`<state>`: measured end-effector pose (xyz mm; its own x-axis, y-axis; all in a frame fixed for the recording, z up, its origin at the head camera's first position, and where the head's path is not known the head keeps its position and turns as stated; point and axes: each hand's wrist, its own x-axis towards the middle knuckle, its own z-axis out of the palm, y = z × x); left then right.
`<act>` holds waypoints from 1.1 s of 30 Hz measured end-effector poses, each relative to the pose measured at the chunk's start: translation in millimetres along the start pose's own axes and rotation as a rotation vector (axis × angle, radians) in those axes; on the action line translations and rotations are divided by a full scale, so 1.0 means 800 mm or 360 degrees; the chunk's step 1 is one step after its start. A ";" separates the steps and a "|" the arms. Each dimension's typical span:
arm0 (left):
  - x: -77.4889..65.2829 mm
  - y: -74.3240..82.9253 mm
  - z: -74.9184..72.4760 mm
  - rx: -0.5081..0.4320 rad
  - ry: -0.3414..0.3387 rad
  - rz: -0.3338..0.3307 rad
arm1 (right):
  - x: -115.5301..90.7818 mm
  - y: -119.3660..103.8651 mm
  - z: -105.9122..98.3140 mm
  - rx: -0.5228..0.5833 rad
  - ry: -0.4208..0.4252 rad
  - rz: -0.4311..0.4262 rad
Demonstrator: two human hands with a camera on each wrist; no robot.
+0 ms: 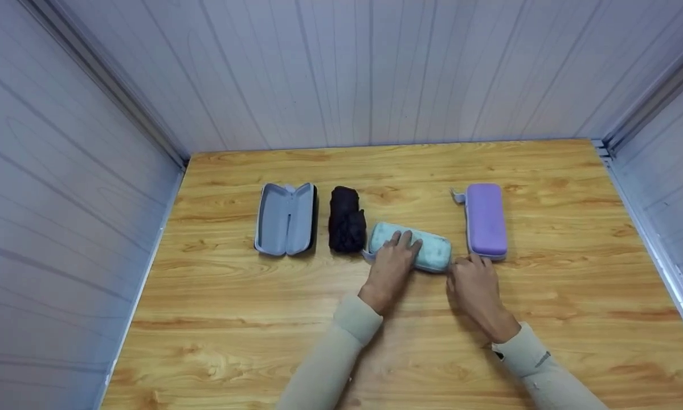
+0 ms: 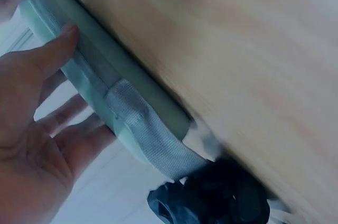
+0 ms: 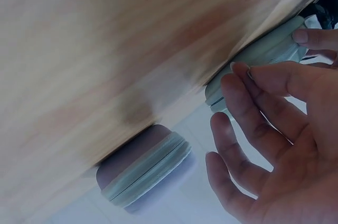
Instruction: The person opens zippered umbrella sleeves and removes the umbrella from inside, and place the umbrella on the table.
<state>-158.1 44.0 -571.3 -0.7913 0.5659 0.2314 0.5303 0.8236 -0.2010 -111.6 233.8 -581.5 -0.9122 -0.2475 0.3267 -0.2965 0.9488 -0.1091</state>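
Observation:
A mint-green zip case [image 1: 434, 250] lies at a slant on the wooden table, its grey strap [image 2: 153, 129] at the left end. My left hand [image 1: 391, 267] holds it, fingers spread over the top and thumb [image 2: 62, 44] against the zipped near side. At the case's right end, my right hand [image 1: 477, 287] pinches a small zipper pull [image 3: 250, 74] between thumb and forefinger; the pull is mostly hidden by the fingertips. In the right wrist view the other fingers are loosely bent. Just beyond my right hand stands a closed purple case [image 1: 487, 219] with a grey zip band.
A dark case [image 1: 287, 219] with grey lining lies spread wide at the left. Between it and the mint case is a black folded fabric bundle [image 1: 346, 221], close to the strap. Pale panelled walls [image 1: 341, 74] enclose the table [image 1: 233, 341] at the back and sides.

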 end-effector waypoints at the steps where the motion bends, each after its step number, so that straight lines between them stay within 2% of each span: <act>1: 0.000 0.002 0.000 0.0031 0.0009 -0.0016 | 0.001 0.000 0.000 -0.0008 -0.0005 0.0007; 4: -0.001 0.009 -0.001 0.0093 0.0003 -0.0072 | 0.003 -0.001 0.000 -0.0031 0.0009 0.0008; 10: -0.001 0.021 -0.003 0.0107 -0.0043 -0.0167 | 0.002 -0.011 0.000 -0.0038 0.0111 -0.0042; 18: -0.002 0.032 -0.006 0.0151 0.0006 -0.0282 | 0.003 -0.022 0.005 -0.0097 0.0238 -0.0080; 23: -0.005 0.025 -0.009 0.0172 -0.0123 -0.0228 | 0.003 -0.022 0.005 -0.0053 0.0182 -0.0029; 28: -0.008 0.005 -0.015 -0.0026 -0.0239 -0.0168 | 0.003 -0.020 0.002 -0.0006 0.0091 0.0014; 30: -0.009 -0.002 -0.016 -0.0088 -0.0244 -0.0138 | 0.003 -0.019 0.001 0.0006 0.0061 0.0032; 33: -0.010 -0.007 -0.013 -0.0097 -0.0233 -0.0088 | 0.004 -0.018 0.000 0.0019 0.0031 0.0055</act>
<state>-151.8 35.5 -562.0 -0.8532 0.5123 0.0983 0.4989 0.8564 -0.1327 -110.0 219.2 -579.0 -0.9163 -0.2106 0.3405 -0.2683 0.9542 -0.1320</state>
